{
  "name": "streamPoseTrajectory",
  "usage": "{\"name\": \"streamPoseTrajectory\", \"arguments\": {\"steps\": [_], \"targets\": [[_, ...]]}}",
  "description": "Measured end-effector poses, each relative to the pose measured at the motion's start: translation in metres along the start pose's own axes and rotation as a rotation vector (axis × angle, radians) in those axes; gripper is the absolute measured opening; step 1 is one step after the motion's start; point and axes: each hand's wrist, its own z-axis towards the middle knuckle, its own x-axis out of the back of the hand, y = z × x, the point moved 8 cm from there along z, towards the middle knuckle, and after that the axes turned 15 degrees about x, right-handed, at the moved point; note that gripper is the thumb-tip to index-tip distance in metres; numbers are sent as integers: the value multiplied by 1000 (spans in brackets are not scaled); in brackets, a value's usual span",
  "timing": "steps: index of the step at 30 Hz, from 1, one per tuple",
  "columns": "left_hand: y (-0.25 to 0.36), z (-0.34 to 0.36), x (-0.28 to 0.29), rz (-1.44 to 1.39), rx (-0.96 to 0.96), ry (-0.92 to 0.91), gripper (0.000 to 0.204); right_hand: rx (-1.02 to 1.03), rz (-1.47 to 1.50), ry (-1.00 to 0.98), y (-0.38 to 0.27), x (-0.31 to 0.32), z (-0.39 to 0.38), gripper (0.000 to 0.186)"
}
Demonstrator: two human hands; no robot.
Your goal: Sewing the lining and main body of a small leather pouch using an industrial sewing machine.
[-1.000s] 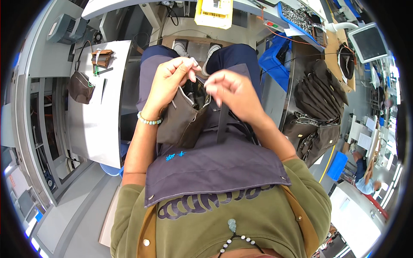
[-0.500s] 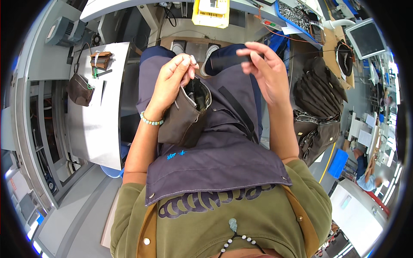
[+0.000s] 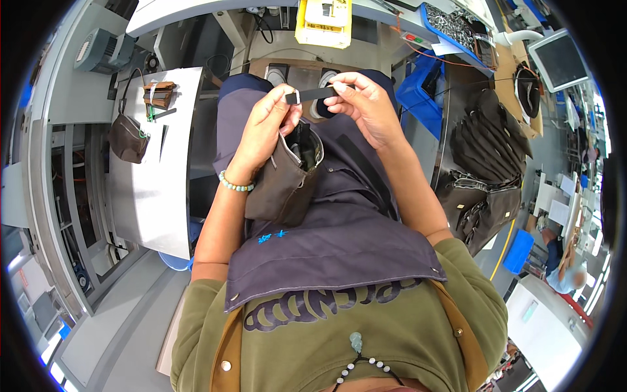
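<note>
Because the black strap [image 3: 315, 94] looks light and pliable, it seems best held near its ends, where left hand [image 3: 262, 124] and right hand [image 3: 368, 108] pinch it, just beyond the brown pouch [image 3: 279, 186].

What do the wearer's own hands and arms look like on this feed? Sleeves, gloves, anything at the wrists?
Neither the left hand nor the right hand wears a glove. A bracelet of pale, round beads circles the left wrist; the right wrist shows nothing worn. Both forearms are uncovered, with olive-green sleeves ending near the elbows.
</note>
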Motion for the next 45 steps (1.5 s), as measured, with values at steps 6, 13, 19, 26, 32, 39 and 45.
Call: {"name": "streamPoseTrajectory", "arguments": {"steps": [6, 13, 19, 26, 32, 39, 45], "targets": [[-2, 2, 5, 41, 5, 158, 26, -4, -5, 49, 7, -9, 0, 23], [-3, -2, 12, 98, 21, 227, 34, 35, -21, 40, -4, -4, 6, 30], [1, -1, 11, 193, -6, 279, 34, -81, 21, -76, 17, -24, -4, 42], [3, 0, 8, 213, -17, 270, 31, -3, 78, 38, 12, -18, -1, 34], [12, -2, 14, 247, -60, 279, 39, 109, -98, -4, -31, -6, 9, 26], [19, -7, 1, 268, -304, -42, 53, 577, -574, 184, -178, 35, 79, 19], [25, -7, -4, 451, -407, -40, 44, 781, -478, -387, -191, -8, 172, 15]]}}
